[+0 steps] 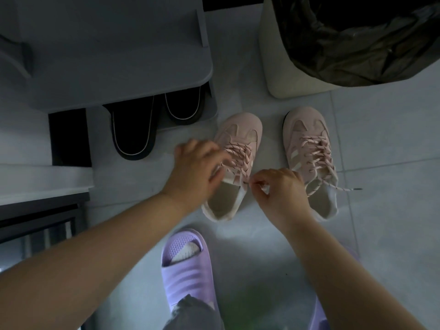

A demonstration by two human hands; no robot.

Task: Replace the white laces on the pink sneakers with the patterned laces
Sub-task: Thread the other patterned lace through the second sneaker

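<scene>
Sneaker [240,127] underneath: left grip [200,165] spread (blurred) over it, right grip [278,189] pinching its patterned lace [238,154].

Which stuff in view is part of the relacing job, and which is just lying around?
Job: pink sneaker under the hands; its patterned lace, pinched by the right hand; left hand on that sneaker; second pink sneaker, already relaced.
Lying about: black slippers; grey shoe rack; bin with black liner; purple slide, worn on a foot.

Left grip [200,167] fingers spread, extended forward; right grip [278,189] pinching lace [245,179].
</scene>
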